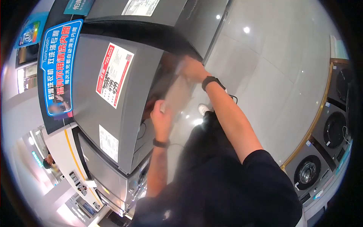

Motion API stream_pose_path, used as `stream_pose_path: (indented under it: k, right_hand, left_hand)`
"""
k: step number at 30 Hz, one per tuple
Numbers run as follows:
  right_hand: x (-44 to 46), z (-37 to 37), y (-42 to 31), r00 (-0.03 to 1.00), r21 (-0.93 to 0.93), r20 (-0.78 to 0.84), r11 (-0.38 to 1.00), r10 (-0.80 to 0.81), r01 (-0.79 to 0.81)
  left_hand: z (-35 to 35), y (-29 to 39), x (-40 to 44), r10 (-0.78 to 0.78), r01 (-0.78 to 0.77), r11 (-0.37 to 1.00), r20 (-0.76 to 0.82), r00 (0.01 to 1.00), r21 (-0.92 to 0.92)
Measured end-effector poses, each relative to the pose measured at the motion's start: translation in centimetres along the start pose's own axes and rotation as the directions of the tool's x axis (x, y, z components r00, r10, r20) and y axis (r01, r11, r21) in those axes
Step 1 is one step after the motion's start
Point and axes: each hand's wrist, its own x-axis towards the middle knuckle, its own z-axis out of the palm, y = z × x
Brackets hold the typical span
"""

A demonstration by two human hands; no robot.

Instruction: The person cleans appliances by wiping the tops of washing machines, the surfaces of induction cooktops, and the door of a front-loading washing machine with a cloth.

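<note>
A pale beige, flat, cloth-like piece point(177, 94), smeared by motion, stretches between my two hands in front of a dark grey washing machine point(89, 72). My left hand point(161, 119) is closed on its near end, thumb up by the machine's glossy dark front point(160, 85). At the far end, my right hand point(193, 70) is blurred, its fingers bent at the piece close to the machine's front; its exact grip is hard to see. A red and white price sheet point(114, 75) and a white label sheet point(108, 143) lie on the machine's top.
Another grey machine point(151, 11) stands beyond this one, and a further one point(102, 162) nearer. A blue sign point(62, 68) rises behind the top. Several front-loading washers point(308, 172) line the right side, past the shiny tiled floor point(261, 83). My shoe point(203, 109) shows below.
</note>
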Motion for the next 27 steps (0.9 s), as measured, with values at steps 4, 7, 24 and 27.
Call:
stream_pose_path:
  k: [4,7,24,27]
  right_hand:
    - [-0.1,0.3,0.7,0.999,0.002,-0.018,1.0,-0.027,0.027]
    - [0.0,0.4,0.9,0.999,0.036,-0.039,0.999,-0.015,0.017]
    - [3.5,1.5,6.1,0.981,-0.081,0.072,0.979,-0.179,0.185]
    - [4.4,2.1,6.8,0.976,-0.05,0.059,0.976,-0.211,0.214]
  left_hand:
    - [0.4,-0.8,0.1,0.02,-0.021,0.999,-0.031,0.999,-0.031]
    - [0.5,-0.5,0.0,0.062,-0.064,0.998,-0.056,0.997,-0.028]
    - [5.7,-3.8,-4.4,-0.059,0.07,0.993,0.122,0.991,-0.093]
    - [6.9,-5.3,-4.7,0.039,-0.047,0.995,-0.085,0.996,-0.093]
